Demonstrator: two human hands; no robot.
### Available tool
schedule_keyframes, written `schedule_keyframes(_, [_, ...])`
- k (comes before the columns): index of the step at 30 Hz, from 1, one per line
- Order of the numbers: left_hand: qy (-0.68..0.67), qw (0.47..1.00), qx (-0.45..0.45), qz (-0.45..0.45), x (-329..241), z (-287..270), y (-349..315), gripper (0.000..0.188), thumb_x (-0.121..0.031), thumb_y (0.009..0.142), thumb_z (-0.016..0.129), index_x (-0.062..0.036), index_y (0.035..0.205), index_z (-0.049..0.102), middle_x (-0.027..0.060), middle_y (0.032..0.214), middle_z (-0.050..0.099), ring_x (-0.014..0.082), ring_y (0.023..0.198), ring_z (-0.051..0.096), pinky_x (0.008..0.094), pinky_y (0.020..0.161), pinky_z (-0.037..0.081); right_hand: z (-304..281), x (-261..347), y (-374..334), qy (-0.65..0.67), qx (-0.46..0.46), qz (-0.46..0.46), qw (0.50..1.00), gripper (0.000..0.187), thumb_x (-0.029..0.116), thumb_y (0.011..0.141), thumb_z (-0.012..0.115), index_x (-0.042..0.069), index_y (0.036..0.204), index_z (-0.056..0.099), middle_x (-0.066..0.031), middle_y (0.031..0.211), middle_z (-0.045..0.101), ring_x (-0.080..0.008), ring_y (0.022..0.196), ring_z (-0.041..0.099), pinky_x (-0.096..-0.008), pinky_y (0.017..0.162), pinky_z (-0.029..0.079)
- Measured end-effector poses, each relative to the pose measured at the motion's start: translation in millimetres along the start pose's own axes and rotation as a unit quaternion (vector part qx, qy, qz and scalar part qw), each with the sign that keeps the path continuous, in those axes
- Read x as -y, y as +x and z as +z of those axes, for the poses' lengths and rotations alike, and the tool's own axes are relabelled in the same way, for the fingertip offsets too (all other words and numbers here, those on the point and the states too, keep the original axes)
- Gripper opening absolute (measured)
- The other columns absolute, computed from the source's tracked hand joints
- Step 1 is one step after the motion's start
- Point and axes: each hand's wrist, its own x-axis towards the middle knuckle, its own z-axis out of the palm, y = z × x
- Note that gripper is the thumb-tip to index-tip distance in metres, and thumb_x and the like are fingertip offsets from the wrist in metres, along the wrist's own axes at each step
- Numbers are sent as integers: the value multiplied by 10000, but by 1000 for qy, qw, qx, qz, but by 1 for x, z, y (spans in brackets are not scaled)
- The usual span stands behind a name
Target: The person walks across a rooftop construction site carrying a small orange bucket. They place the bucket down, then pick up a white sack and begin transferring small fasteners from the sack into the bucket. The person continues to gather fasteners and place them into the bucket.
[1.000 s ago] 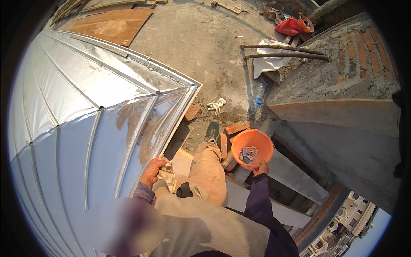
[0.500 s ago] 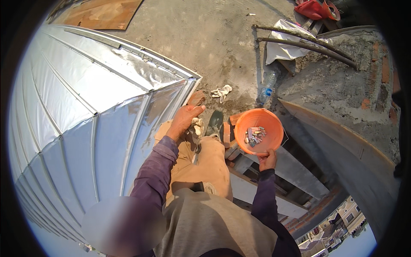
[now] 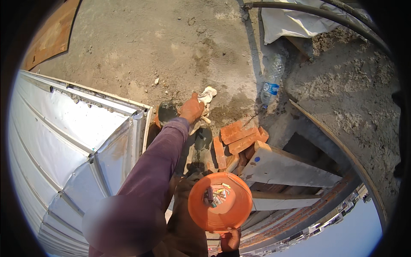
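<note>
My left hand reaches down to the ground, its fingers closed on a dirty white work glove. More whitish cloth, like a second glove, hangs just below the hand. My right hand grips the near rim of an orange plastic bucket, which is tilted so that its inside shows. On the bucket's bottom lie several small coloured sticks; their exact kind is too small to tell. A dark shoe stands left of my left hand.
Orange bricks lie beyond the bucket, beside a gap with pale planks. A clear bottle with a blue label is at the right. Metal sheeting fills the left. Dark bars cross a white sack.
My left hand has reached forward to the glove on the ground and closed on it. The bucket, still in my right hand, has come nearer my body. The view has shifted forward and down.
</note>
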Motion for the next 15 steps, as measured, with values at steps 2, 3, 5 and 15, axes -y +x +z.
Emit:
schedule_keyframes(2, [8, 1000, -6, -16, -1, 25, 53, 506, -311, 942, 534, -1, 1328, 428, 316, 1052, 681, 472, 1013, 663, 549, 885, 513, -9, -34, 16, 51, -55, 50, 996, 540, 10, 834, 571, 31, 1366, 483, -178, 1301, 583, -346, 1163, 617, -504, 960, 557])
schedule_keyframes(3, [12, 999, 0, -32, 2, 42, 67, 497, -316, 947, 529, -3, 1320, 431, 316, 1047, 682, 472, 1014, 663, 547, 886, 513, -17, -52, 17, 31, -86, 66, 994, 516, -12, 830, 568, 31, 1339, 497, -172, 1240, 613, -338, 1088, 658, -501, 899, 596])
schedule_keyframes(5, [24, 999, -6, -23, 11, 66, 88, 440, -296, 956, 514, -28, 1302, 472, 290, 1071, 689, 467, 1018, 662, 546, 888, 514, -35, -71, 16, -123, -185, 66, 973, 174, -30, 803, 672, 38, 960, 705, -61, 846, 703, -179, 682, 659, -314, 624, 548])
schedule_keyframes(15, [-78, 995, 61, 10, 15, 19, -17, 380, -339, 869, 617, -62, 1127, 640, 259, 1039, 690, 436, 1009, 649, 489, 878, 498, -11, -13, 28, -282, -16, -61, 957, 286, 338, 976, 541, 108, 977, 713, -84, 1046, 692, -265, 1035, 609, -423, 927, 457])
